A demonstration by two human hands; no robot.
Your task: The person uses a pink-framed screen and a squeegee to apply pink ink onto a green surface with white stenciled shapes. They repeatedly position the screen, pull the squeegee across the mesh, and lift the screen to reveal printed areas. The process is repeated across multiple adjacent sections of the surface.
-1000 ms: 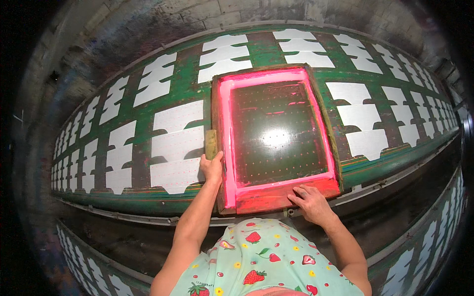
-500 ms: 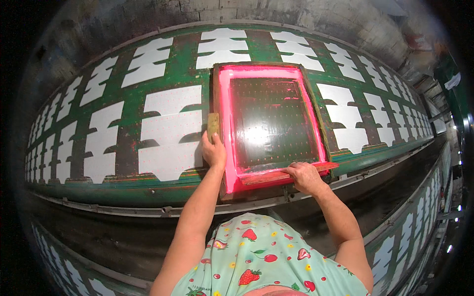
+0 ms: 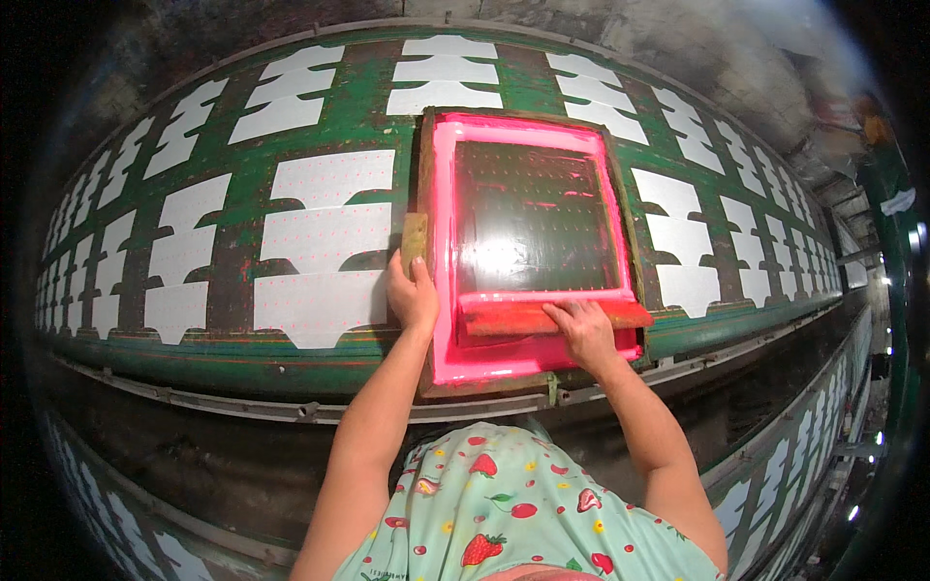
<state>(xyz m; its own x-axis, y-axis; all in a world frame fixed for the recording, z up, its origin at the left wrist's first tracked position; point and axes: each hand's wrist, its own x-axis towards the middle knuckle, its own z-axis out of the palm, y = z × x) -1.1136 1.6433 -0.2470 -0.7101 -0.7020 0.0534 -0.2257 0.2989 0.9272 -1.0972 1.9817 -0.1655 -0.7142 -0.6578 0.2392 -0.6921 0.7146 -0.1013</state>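
Observation:
A screen printing frame (image 3: pixel 423 174) with a wooden border lies on the long green table. Bright pink ink (image 3: pixel 465 371) covers the margins of its mesh (image 3: pixel 528 223), and the middle shows dark with small dots. At the left side, my left hand (image 3: pixel 414 295) is closed on the frame's edge, just below a small wooden block (image 3: pixel 415 237); some of its fingers are hidden. My right hand (image 3: pixel 584 331) grips a red-stained squeegee (image 3: pixel 504 320), which lies across the near part of the mesh. A pink ink ridge runs along the squeegee's far edge.
White cut pieces (image 3: pixel 320 237) lie in two rows along the green table (image 3: pixel 228 363), left and right of the frame; several bear small pink dots. A metal rail (image 3: pixel 232 404) follows the table's near edge. Another table with white pieces (image 3: pixel 770 484) stands at lower right.
My right hand has moved the squeegee away from me, up from the near edge of the mesh, and its broad face now shows more. My left hand stays at the frame's left side.

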